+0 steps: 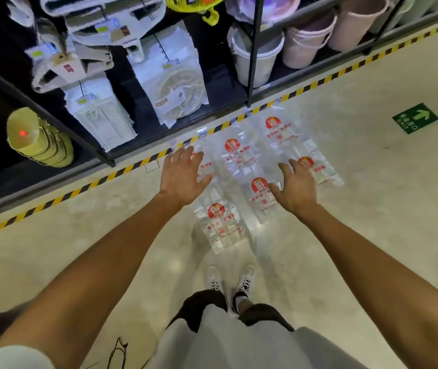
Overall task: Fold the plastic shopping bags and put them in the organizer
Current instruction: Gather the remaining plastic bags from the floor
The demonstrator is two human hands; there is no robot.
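At the near edge of the view, the person's shoes stand on the pale floor. Beyond the shoes, six clear plastic bags with red round logos lie flat on the floor, side by side and partly overlapping, reaching up to the yellow-and-black striped tape. Both arms extend forward over the bags. The left hand is above the left end of the group, fingers spread, holding nothing. The right hand is above the right part of the group, fingers likewise spread and empty. Contact between either hand and a bag cannot be determined. A green arrow sign is fixed to the floor at the far right. Past the tape, dark shelves carry packaged goods and stacked buckets.
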